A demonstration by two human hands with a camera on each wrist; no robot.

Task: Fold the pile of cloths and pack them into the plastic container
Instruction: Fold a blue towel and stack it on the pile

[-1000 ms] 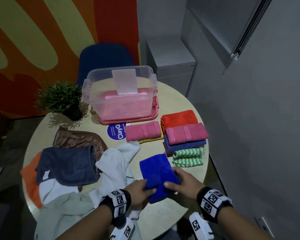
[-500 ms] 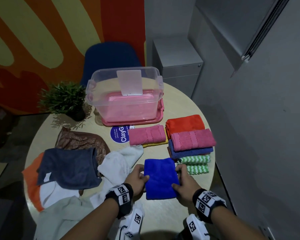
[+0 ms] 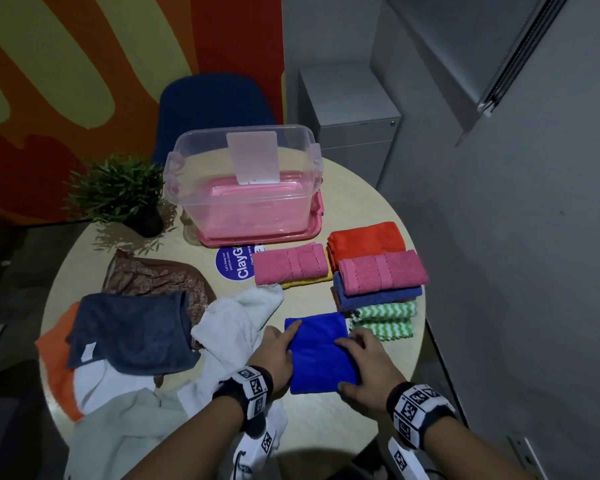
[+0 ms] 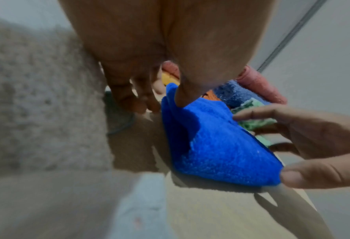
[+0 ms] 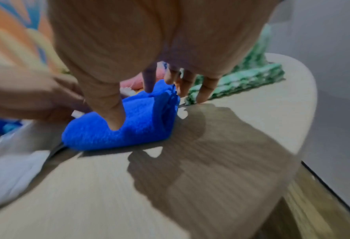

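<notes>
A folded bright blue cloth (image 3: 317,351) lies flat near the table's front edge. My left hand (image 3: 278,355) is at its left side, the thumb pressing on top (image 4: 211,145) and the fingers (image 4: 139,103) down beside the edge. My right hand (image 3: 361,362) flanks the right side, with the thumb dented into the cloth (image 5: 141,129) and straight fingers (image 5: 202,93) along the far right edge. The clear plastic container (image 3: 201,202) stands at the back on a pink lid. An unfolded pile lies at the left: a dark grey cloth (image 3: 129,330), a white one (image 3: 236,320), a brown patterned one (image 3: 153,278).
Folded cloths sit behind the blue one: a pink one on yellow (image 3: 290,268), and a stack of orange (image 3: 364,237), pink (image 3: 381,271), blue and green zigzag (image 3: 383,320). A potted plant (image 3: 118,192) stands back left. The round table's (image 3: 326,427) edge is close on the right.
Both hands moved from the near end of the blue cloth out to its left and right sides. The cloth now lies squared and flat.
</notes>
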